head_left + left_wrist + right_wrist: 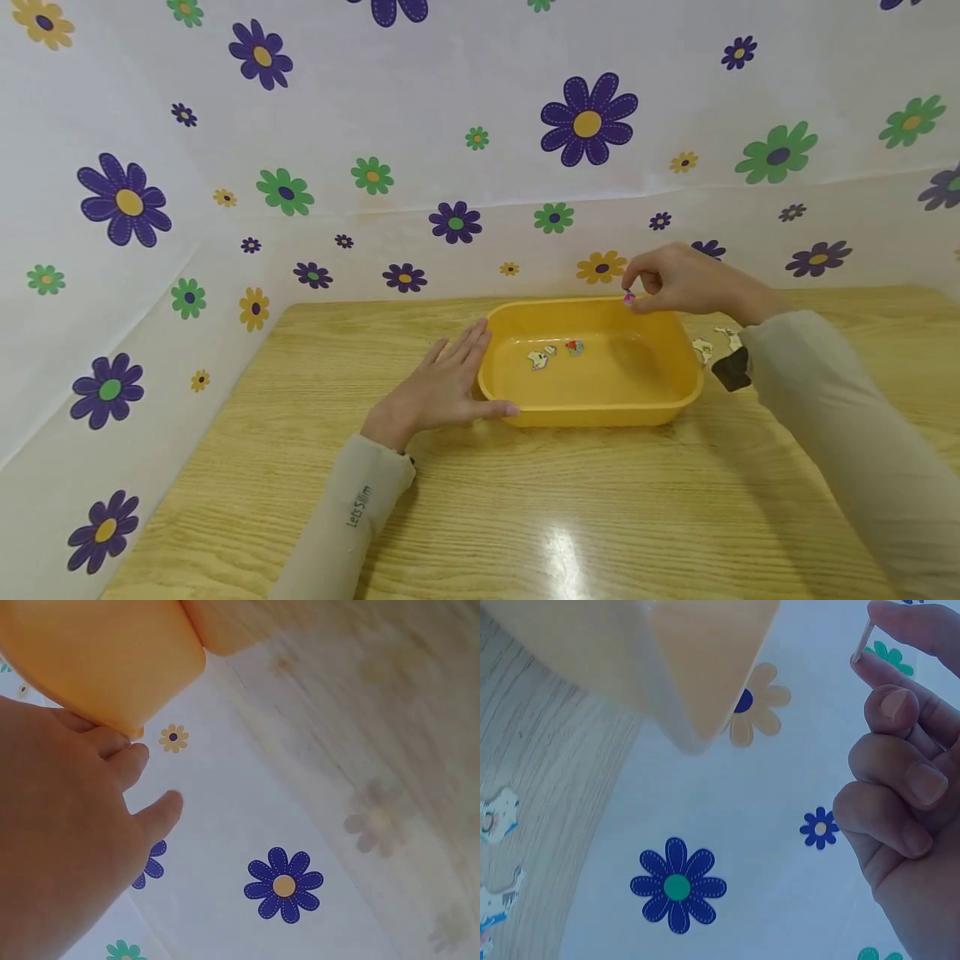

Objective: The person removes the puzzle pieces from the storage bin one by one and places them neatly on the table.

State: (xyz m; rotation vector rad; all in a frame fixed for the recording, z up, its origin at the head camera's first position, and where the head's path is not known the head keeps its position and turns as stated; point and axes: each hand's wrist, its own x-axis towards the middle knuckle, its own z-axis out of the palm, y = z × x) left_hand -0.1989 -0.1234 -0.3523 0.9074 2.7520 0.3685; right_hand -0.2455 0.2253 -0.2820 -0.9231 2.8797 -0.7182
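Note:
A yellow plastic basin (588,417) stands on the table. My left hand (438,392) rests against its left end, fingers fairly straight along the side and thumb at the front rim. Over the basin's back rim, toward the right, my right hand (682,279) pinches a small flat piece with pink on it (628,297) between thumb and forefinger. The right wrist view shows this piece (863,641) edge-on and thin, with the other fingers curled. Inside the basin lie a few small cutout pieces (537,359) and a red and blue one (574,347).
More cutout pieces (702,350) lie on the wood-grain table (480,517) to the right of the basin, beside a dark object (731,370) near my right wrist. A white flower-printed sheet (420,100) rises behind the table and along its left side.

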